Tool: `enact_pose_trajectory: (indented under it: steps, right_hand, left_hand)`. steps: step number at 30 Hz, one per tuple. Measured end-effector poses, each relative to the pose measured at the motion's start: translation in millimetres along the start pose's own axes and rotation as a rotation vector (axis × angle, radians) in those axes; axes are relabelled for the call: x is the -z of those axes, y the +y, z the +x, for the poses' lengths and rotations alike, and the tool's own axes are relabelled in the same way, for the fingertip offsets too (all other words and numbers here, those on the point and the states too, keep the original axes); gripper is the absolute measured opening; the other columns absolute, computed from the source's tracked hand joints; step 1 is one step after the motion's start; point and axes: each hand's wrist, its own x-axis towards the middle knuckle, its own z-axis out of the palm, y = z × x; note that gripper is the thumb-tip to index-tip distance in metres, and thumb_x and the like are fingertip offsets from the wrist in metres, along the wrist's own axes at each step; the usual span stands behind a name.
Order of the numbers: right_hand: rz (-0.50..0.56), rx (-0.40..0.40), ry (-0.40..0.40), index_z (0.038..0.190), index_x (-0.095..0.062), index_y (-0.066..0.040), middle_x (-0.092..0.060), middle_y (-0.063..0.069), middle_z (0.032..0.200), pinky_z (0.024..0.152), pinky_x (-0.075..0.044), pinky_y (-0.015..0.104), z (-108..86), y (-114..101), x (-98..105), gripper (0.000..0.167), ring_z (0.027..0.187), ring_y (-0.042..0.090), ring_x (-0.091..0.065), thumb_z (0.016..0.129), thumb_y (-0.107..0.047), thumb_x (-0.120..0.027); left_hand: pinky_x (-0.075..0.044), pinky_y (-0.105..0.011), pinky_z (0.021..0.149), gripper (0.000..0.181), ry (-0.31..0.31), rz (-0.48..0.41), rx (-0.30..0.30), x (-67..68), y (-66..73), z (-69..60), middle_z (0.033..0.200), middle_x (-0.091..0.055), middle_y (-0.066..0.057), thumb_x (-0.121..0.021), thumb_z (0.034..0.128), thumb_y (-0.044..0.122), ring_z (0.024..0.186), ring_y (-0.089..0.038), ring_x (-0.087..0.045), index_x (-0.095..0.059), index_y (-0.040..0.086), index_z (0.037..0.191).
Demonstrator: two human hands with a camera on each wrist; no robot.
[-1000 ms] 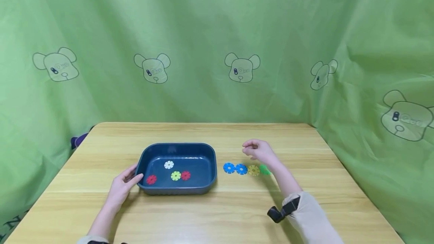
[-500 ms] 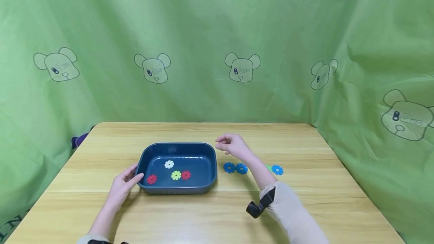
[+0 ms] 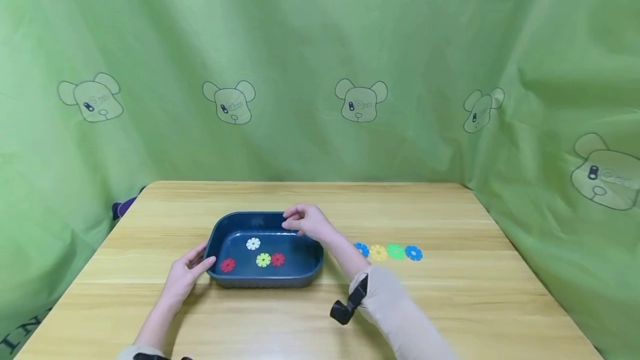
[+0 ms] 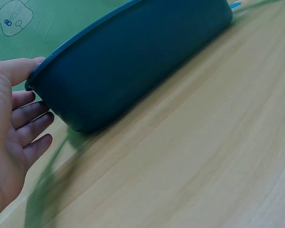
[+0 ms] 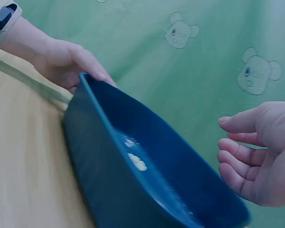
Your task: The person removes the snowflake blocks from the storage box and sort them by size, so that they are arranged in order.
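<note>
The left hand (image 3: 184, 278) pinches the tub (image 3: 265, 282) on the bench (image 3: 475, 299) by its left rim, discs (image 3: 227, 265) inside, while the right hand (image 3: 308, 221), grip half-curled and seemingly bare, hangs over its far right corner, where dipping low might knock it askew.

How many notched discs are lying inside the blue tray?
4: a white disc, farthest back; a red disc, leftmost; a yellow-green disc near the middle; another red disc to its right. The tray's near wall may hide others.
</note>
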Motion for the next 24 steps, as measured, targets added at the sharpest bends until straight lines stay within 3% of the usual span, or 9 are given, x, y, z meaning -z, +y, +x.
enact_pose_trajectory:
  steps: [7,13,20,24]
  right_hand:
    - [0.002,-0.031,-0.038,0.106,-0.062,0.006,-0.061,0.004,0.081,0.067,-0.053,0.037,10.0,7.3,-26.8,0.029,0.078,0.025,-0.06,0.081,-0.008,-0.071]
    - [-0.151,-0.029,-0.102,0.105,-0.064,0.004,-0.061,0.0,0.076,0.062,-0.051,0.032,15.7,13.6,-44.2,0.031,0.067,0.013,-0.055,0.078,-0.008,-0.074]
    - [-0.305,-0.024,-0.132,0.095,-0.067,-0.001,-0.061,-0.002,0.07,0.062,-0.044,0.022,19.6,20.2,-58.9,0.024,0.064,0.009,-0.053,0.075,-0.01,-0.077]
    - [-0.35,-0.03,-0.151,0.093,-0.067,-0.002,-0.058,-0.002,0.068,0.06,-0.043,0.022,20.8,26.0,-64.7,0.023,0.061,0.009,-0.05,0.074,-0.008,-0.077]
  left_hand:
    - [-0.039,-0.007,0.083,0.053,0.004,0.004,-0.021,-1.2,-0.3,1.3,0.132,-0.047,-0.025,-0.061,0.0902,0.015,0.107,-0.006,-0.052,-0.042,-0.006,0.135]
    - [-0.038,-0.006,0.083,0.053,0.006,0.0,-0.018,-1.8,-1.5,-0.1,0.133,-0.047,-0.024,-0.061,0.0904,0.015,0.116,-0.023,-0.048,-0.042,-0.005,0.135]
    - [-0.038,-0.006,0.083,0.054,0.011,0.0,-0.01,-1.7,-2.6,-0.2,0.132,-0.047,-0.025,-0.061,0.09,0.017,0.1,0.005,-0.05,-0.042,-0.005,0.135]
    - [-0.038,-0.007,0.083,0.053,0.013,-0.004,-0.005,-1.8,-2.7,0.0,0.132,-0.047,-0.024,-0.062,0.0897,0.017,0.102,0.003,-0.05,-0.043,-0.005,0.135]
